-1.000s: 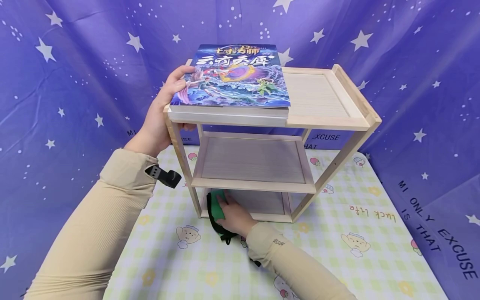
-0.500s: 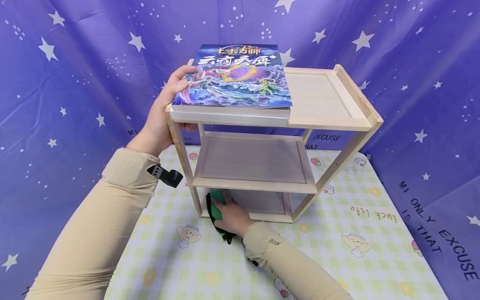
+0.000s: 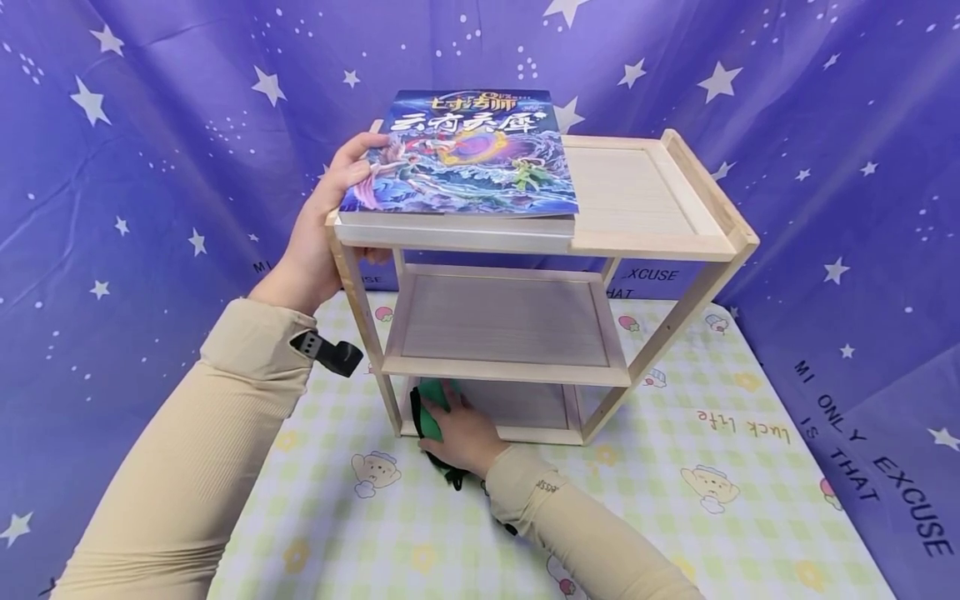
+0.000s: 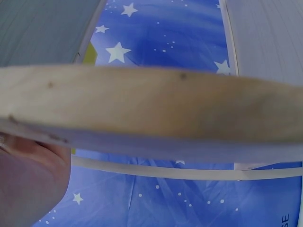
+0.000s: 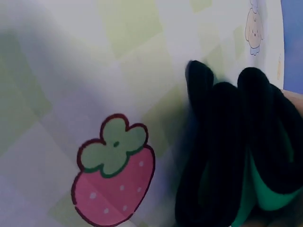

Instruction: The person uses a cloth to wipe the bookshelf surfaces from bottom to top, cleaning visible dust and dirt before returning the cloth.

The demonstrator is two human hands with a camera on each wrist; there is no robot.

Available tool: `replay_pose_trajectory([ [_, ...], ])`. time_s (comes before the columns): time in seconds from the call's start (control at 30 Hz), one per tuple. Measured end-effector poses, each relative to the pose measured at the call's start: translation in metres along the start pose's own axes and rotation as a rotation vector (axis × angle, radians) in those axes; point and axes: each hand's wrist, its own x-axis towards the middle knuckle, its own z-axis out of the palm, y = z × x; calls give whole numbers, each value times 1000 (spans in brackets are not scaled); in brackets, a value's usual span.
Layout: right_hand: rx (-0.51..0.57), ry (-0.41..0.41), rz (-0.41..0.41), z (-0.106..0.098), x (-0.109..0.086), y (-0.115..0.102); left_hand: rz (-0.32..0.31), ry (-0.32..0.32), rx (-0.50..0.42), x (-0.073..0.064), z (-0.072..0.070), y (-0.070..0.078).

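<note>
The left hand point(image 3: 315, 221) is clamping round the left end of the three-tier wooden shelf point(image 3: 637, 193), digits lying above the top and curling beneath it; this grip is probably steadying a light frame while the other hand is working low. Its upper digits are seemingly touching the left edge of the illustrated book point(image 3: 472, 162), which is lying flat, cover up, on the left part of the top tier, where the flat panel is likely giving it firm support.

The right hand point(image 3: 467, 429) is reaching in from the front, presumably because the middle tier point(image 3: 510, 321) is blocking any approach from above. Its fingers are spreading over a green fabric article with black trim point(image 3: 428, 426); whether they are also pinching it underneath, I cannot tell. The article is sitting at the front left of the bottom tier point(image 3: 528, 406), its black loop point(image 3: 455, 480) hanging out over the front edge, above the cloth-covered table point(image 3: 637, 521).
</note>
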Motion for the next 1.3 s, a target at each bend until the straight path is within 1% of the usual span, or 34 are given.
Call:
replay_pose_trajectory([
  [0.13,-33,16,-12,0,0,0,16,-5,-23,1,1,0],
  [0.23,-41,17,-24,-1,-1,0,25,-12,-56,1,1,-1],
  [0.33,-47,18,-30,-2,-1,-1,30,-21,-67,1,2,-1],
  [0.43,-51,22,-35,-3,-2,-1,31,-18,-57,1,2,-2],
  [0.63,-60,34,-56,-2,-4,-1,30,-13,-70,1,2,-2],
  [0.7,-58,34,-60,-3,-4,-2,33,-9,-58,1,2,-2],
  [0.87,-48,40,-64,-3,-6,-3,37,1,-42,1,1,-2],
  [1.0,-42,50,-68,0,-7,-4,35,7,-54,1,1,-2],
  [1.3,-30,80,-65,2,-7,-3,48,2,-50,2,1,-3],
])
